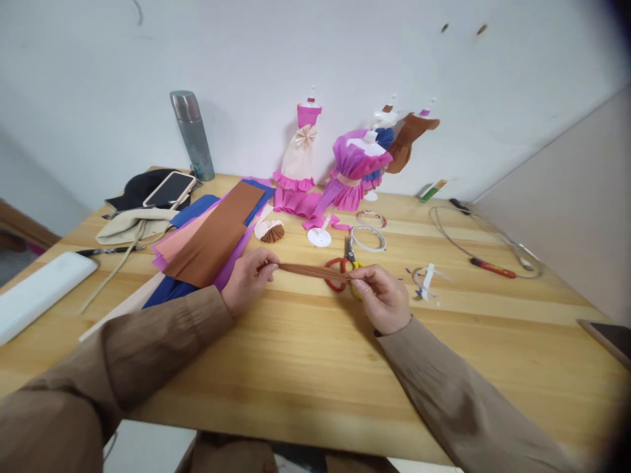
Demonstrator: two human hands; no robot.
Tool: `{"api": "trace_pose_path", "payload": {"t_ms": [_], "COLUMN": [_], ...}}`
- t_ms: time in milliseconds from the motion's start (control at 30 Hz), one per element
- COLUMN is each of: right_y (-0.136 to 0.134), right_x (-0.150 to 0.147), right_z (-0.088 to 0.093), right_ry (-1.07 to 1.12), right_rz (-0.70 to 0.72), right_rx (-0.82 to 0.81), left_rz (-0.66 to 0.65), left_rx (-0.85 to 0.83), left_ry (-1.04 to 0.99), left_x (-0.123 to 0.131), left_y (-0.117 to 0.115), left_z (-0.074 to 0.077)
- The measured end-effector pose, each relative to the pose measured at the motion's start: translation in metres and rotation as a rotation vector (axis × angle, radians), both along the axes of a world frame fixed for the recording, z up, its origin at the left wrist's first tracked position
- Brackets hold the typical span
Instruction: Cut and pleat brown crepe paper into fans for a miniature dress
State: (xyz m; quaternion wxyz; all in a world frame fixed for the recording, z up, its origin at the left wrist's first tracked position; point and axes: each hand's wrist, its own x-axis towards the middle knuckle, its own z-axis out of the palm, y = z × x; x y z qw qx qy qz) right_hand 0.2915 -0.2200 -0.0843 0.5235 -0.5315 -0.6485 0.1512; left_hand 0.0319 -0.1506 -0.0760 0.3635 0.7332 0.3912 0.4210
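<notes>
A narrow pleated strip of brown crepe paper (310,270) is stretched between my two hands above the table. My left hand (250,279) pinches its left end, and my right hand (382,295) pinches the right end. Just behind the strip lie scissors (336,265) with red and yellow handles, partly covered by it and by my right hand. Left of my left hand is a stack of crepe paper sheets (214,233) in brown, pink, blue and purple. A small cream-and-brown pleated fan piece (271,230) rests beyond my left hand.
Mini dress forms in paper dresses (302,157) stand along the wall, one purple (357,157) nearer. Tape rolls (369,239) lie behind the scissors. At left are a flask (193,138), a phone (170,189) and a white box (46,295); at right, a cable with a red handle (495,268).
</notes>
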Motion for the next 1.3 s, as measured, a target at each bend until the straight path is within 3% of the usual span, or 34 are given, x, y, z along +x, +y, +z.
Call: {"api": "trace_pose_path", "payload": {"t_ms": [200, 400, 600, 867, 967, 1100, 1200, 1300], "right_y": [0.003, 0.008, 0.008, 0.016, 0.016, 0.008, 0.001, -0.004], "right_x": [-0.005, -0.008, -0.015, -0.008, -0.015, -0.031, -0.040, -0.045], "right_z": [-0.006, -0.011, -0.006, -0.002, 0.002, 0.004, 0.003, 0.002], "right_ry": [0.103, 0.267, 0.346, 0.446, 0.505, 0.523, 0.518, 0.492], "right_rz": [0.066, 0.105, 0.127, -0.021, -0.042, 0.011, 0.071, 0.109], "right_rx": [-0.030, -0.097, -0.108, -0.014, 0.005, -0.013, -0.045, -0.059], "left_rz": [0.008, 0.047, 0.036, 0.117, 0.020, -0.434, -0.538, -0.585], "left_rx": [-0.012, -0.060, -0.248, -0.510, -0.613, -0.881, -0.855, -0.817], "left_ry": [0.033, 0.000, -0.236, -0.565, -0.517, -0.400, -0.484, -0.532], "left_x": [0.001, 0.003, 0.007, 0.001, 0.010, 0.032, 0.042, 0.041], "left_y": [0.005, 0.008, 0.007, 0.016, -0.004, -0.040, -0.049, -0.042], "left_z": [-0.008, -0.005, 0.003, 0.005, 0.005, 0.001, -0.001, -0.001]}}
